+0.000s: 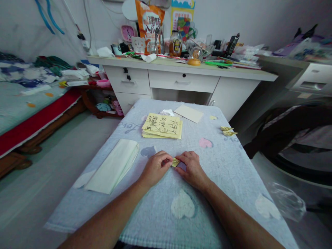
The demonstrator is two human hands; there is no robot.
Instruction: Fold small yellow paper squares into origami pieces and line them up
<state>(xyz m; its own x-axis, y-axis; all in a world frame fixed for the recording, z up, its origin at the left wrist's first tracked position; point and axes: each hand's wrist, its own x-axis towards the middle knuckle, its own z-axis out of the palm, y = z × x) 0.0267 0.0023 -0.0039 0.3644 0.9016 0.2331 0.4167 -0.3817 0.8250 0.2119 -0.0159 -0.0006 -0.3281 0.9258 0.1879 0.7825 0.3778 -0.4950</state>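
Between my two hands, low over the cloth-covered table (pixel 147 221), is a small folded yellow paper (pixel 175 162). My left hand (pixel 158 167) pinches its left end with thumb and forefinger. On the other side, my right hand (pixel 191 169) grips the right end, fingers curled. Beyond my hands lies a stack of yellow paper sheets (pixel 162 126) with black handwriting. Two folded yellow paper pieces (pixel 228 131) with pointed ends sit near the table's right edge. To the left rests a folded pale sheet bundle (pixel 114 166).
A cream card (pixel 188 113) and crumpled white tissue (pixel 167 112) lie at the table's far end. Behind stands a white desk (pixel 166 74) crowded with a jar (pixel 175 43), an orange bag (pixel 149 26) and other items. A bed (pixel 33 103) is at left, a washing machine (pixel 311 83) at right.
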